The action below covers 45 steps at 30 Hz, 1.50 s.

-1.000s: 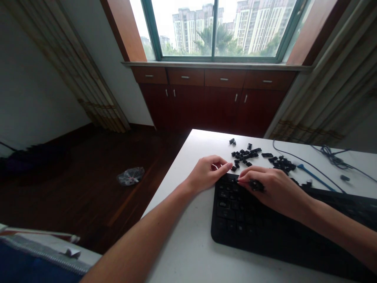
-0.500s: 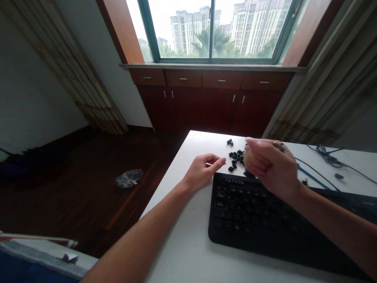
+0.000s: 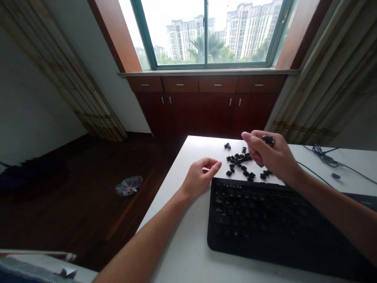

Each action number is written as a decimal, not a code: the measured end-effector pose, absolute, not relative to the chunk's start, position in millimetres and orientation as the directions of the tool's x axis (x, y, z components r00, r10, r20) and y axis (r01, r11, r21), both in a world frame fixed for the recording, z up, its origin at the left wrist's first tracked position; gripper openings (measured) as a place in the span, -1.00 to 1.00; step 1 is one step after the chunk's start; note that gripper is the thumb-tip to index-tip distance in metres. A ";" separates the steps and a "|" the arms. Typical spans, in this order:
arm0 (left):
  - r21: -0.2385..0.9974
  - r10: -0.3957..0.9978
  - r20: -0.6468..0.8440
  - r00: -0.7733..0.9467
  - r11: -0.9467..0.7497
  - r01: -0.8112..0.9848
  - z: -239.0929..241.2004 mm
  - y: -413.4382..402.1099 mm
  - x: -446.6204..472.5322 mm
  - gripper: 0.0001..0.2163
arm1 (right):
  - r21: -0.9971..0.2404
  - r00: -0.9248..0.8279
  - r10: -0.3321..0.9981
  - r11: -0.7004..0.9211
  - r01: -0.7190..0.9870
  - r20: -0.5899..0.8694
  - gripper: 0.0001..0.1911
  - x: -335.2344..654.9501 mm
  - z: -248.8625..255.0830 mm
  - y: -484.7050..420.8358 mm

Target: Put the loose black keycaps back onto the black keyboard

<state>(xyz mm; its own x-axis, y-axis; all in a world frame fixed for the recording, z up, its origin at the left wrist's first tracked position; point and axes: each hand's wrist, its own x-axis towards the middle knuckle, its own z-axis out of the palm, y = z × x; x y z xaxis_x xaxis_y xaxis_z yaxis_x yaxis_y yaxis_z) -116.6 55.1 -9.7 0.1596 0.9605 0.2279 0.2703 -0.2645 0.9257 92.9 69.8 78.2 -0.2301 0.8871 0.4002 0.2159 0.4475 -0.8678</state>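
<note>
My left hand (image 3: 200, 177) rests on the white table beside the black keyboard's (image 3: 250, 214) far left corner. Its thumb and forefinger are pinched together; whatever may be between the tips cannot be made out. Above the keyboard's far edge, my right hand (image 3: 269, 153) is curled into a fist. A small dark object (image 3: 268, 141) pokes out at the top of that fist, its kind unclear. Loose black keycaps (image 3: 237, 158) lie scattered between the two hands, just beyond the keyboard. My right forearm covers part of the keys.
A coiled black cable (image 3: 322, 153) and a small black piece (image 3: 335, 176) lie on the table (image 3: 179, 239) at the right. On the dark floor sits a clear plastic bag (image 3: 129, 186). A wooden cabinet (image 3: 203, 110) stands under the window.
My right hand has risen slightly and shifted away from the keyboard, uncovering more keycaps. The blue stick behind the keyboard is now out of sight. My left hand keeps its pinch.
</note>
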 end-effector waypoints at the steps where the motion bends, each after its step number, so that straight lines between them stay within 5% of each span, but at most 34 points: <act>1: 0.919 0.958 0.229 0.175 -0.272 0.285 -10.3 54.9 -116.5 -0.65 | -0.785 -0.248 0.875 0.483 0.388 0.416 -0.61 104.6 76.9 74.8; 3: 0.893 0.943 0.249 0.218 -0.311 0.324 -11.1 56.8 -116.2 -0.67 | -0.577 -0.315 0.862 0.501 0.645 0.397 -0.70 127.0 66.7 84.2; 6: 0.846 0.920 0.260 0.294 -0.363 0.389 -9.1 66.9 -113.7 -0.68 | -0.345 -0.471 0.824 0.562 0.752 0.315 -0.78 150.5 44.3 91.4; 20: 0.753 0.885 0.177 0.430 -0.403 0.520 -9.7 96.2 -109.0 -0.60 | -0.175 -0.680 0.711 0.703 0.689 0.178 -0.74 114.7 20.3 103.5; 26: 0.752 0.871 0.168 0.462 -0.416 0.512 -6.5 95.8 -104.7 -0.71 | -0.300 -0.620 0.754 0.656 0.693 0.216 -0.80 119.0 23.4 101.9; 32: 0.758 0.864 0.167 0.475 -0.420 0.499 -3.5 98.7 -93.5 -0.74 | -0.616 -0.445 0.863 0.488 0.618 0.237 -0.61 140.2 34.8 79.8; 34: 0.767 0.868 0.177 0.464 -0.417 0.488 -5.2 100.6 -89.6 -0.78 | -0.875 -0.360 0.926 0.265 0.406 0.114 -0.56 147.6 39.2 69.5; 36: 0.781 0.877 0.194 0.439 -0.409 0.472 -6.1 101.4 -86.7 -0.81 | -0.998 -0.303 0.951 -0.045 0.047 -0.058 -0.64 152.6 43.7 60.2; 38: 0.803 0.891 0.214 0.400 -0.394 0.448 -4.1 99.0 -84.7 -0.78 | -0.956 -0.286 0.946 -0.217 -0.198 -0.156 -0.71 155.3 47.3 52.9; 42: 0.880 0.915 0.228 0.333 -0.340 0.332 9.2 80.0 -80.1 -0.67 | -0.919 -0.259 0.949 -0.256 -0.301 -0.180 -0.75 159.2 48.5 43.4; 45: 0.993 0.935 0.070 0.347 -0.032 -0.114 20.0 57.5 -72.9 -0.70 | -0.921 -0.252 0.952 -0.248 -0.300 -0.174 -0.72 165.2 44.4 35.1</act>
<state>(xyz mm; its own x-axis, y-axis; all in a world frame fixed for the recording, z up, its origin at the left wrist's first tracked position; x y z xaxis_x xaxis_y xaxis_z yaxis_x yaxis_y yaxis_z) -72.9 57.5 20.0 0.3474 0.9351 0.0697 -0.1138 -0.0317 0.9930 165.2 35.1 44.4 -0.2525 0.9519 -0.1736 -0.3000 -0.2476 -0.9212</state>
